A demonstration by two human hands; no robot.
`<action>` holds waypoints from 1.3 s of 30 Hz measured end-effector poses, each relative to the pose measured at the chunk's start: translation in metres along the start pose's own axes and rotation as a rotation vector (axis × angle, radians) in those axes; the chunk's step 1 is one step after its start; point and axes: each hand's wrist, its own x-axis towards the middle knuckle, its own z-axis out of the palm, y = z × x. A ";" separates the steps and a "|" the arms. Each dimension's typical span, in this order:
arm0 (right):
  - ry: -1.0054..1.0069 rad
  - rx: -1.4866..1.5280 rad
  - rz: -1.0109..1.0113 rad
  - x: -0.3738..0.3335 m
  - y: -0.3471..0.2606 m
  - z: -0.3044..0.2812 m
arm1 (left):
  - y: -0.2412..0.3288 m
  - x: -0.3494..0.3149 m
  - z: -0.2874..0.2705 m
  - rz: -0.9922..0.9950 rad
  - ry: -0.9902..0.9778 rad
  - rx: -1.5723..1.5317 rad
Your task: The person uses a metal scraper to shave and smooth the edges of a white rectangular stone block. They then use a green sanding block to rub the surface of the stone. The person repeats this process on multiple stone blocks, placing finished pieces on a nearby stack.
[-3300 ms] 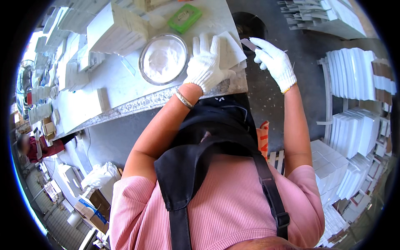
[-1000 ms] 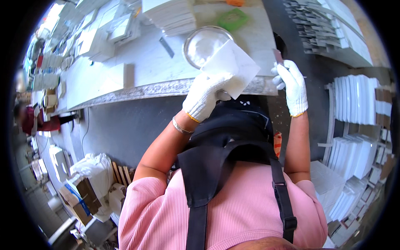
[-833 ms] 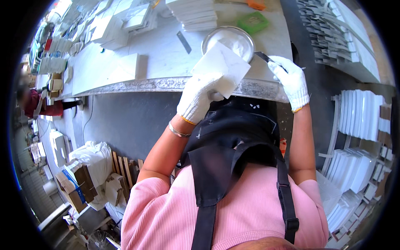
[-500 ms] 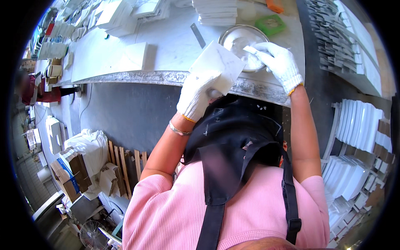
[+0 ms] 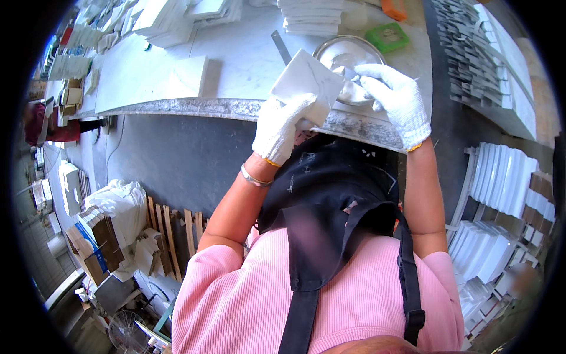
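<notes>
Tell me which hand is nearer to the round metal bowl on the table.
The right hand. It reaches over the near rim of the metal bowl, with a small tool at the white paste inside. The left hand is lower, before the table edge, holding a white tile.

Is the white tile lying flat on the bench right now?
No, the left hand holds the white tile up off the bench, tilted, beside the metal bowl.

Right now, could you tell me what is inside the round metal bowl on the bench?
The metal bowl holds a white paste or powder. The right hand dips a thin tool into it. The white tile in the left hand covers the bowl's near-left edge.
</notes>
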 end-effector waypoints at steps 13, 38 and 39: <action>0.317 -0.411 -0.221 -0.033 0.040 -0.040 | 0.017 0.000 0.037 0.213 -0.033 0.501; 0.337 -0.074 -0.048 -0.091 0.148 -0.153 | -0.076 0.061 0.171 -0.235 -0.418 0.422; 0.327 -0.150 -0.092 -0.084 0.151 -0.155 | -0.073 0.062 0.174 -0.257 -0.419 0.430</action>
